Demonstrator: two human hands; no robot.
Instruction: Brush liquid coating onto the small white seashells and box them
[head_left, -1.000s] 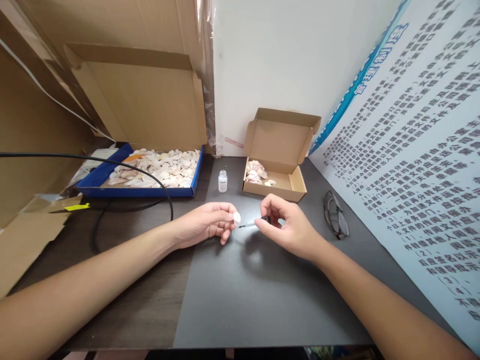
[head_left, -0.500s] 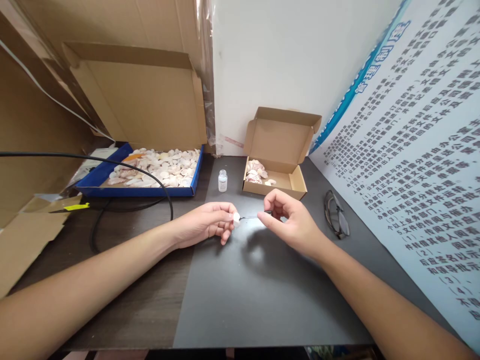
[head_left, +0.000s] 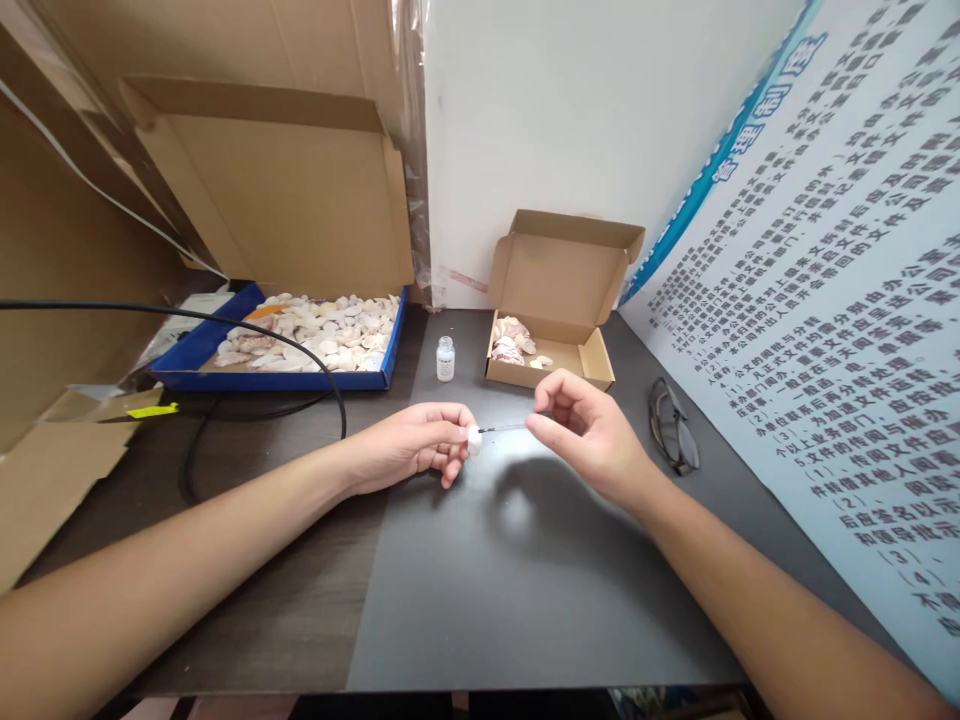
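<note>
Left hand (head_left: 431,446) pinches one shell (head_left: 474,441) in front of one bottle (head_left: 445,361); right hand (head_left: 581,425) pinches one thin brush (head_left: 508,428) at shell. One blue box (head_left: 277,381) left of bottle, one brown box (head_left: 559,280) right.

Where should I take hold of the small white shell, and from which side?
Probably pinch the small white shell by its left edge, coming from the left, as the left hand does. It is small and rounded, so a fingertip pinch seems to suit it; the thin brush has its dark tip at the right edge, so best keep that side uncovered.
</note>
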